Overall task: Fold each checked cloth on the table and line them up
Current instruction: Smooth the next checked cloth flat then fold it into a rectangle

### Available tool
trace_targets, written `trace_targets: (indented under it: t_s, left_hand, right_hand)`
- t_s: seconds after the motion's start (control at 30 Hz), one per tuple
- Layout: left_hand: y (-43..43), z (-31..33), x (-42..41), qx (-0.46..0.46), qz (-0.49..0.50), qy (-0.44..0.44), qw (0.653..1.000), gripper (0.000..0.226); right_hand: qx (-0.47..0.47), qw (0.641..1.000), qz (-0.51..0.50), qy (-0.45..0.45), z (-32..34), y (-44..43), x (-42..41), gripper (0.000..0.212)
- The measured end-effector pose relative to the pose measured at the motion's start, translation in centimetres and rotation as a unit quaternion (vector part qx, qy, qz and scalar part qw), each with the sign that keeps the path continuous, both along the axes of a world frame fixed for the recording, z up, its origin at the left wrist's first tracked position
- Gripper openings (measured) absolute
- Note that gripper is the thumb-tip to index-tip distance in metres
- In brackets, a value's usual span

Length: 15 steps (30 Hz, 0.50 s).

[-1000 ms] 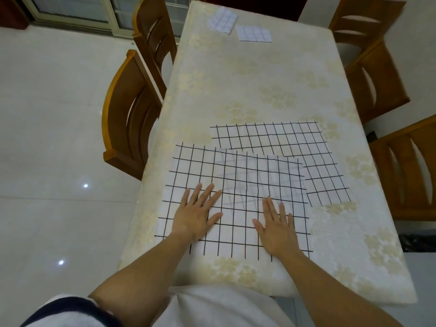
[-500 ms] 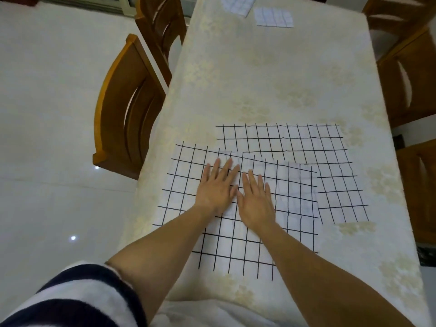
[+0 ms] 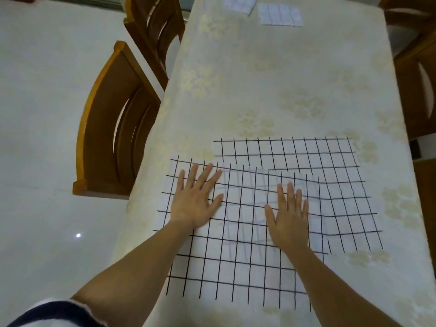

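Note:
A white cloth with a black grid lies flat on the near part of the table, overlapping a second checked cloth behind it and to the right. My left hand presses flat on the near cloth's left part, fingers straight and spread. Flat on the same cloth, towards its right side, rests my right hand. Two small folded checked cloths lie side by side at the table's far end.
The table wears a cream flowered cover. Two wooden chairs stand along its left side, and more chairs along the right. Pale tiled floor lies to the left.
My hands, side by side in the cloth's middle half a second ago, have slid apart across the cloth, left going left and right going right. The camera has moved closer.

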State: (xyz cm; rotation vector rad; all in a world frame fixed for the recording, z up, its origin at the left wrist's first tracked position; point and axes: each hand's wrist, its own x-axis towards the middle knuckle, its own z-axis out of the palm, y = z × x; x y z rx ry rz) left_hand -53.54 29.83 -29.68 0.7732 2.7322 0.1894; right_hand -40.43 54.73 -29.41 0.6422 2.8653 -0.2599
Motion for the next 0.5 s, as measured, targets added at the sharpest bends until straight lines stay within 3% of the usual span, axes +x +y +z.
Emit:
trace_targets:
  t_s: [0.17,0.3,0.5]
  left_hand:
    - [1.7,0.8,0.2,0.039,0.008,0.010,0.999,0.063]
    - [3.1,0.6,-0.1,0.020,0.031,-0.005,0.999,0.062]
    - [-3.6,0.3,-2.2,-0.018,0.069,0.007,0.997,0.062]
  right_hand:
    - [-0.006,0.997,0.057,0.044,1.8,-4.0,-4.3,0.067]
    - [-0.032,0.996,0.088,-0.007,0.9,-6.4,-6.6,0.068]
    - [0.023,0.996,0.029,-0.075,0.7,3.2,-1.6,0.077]
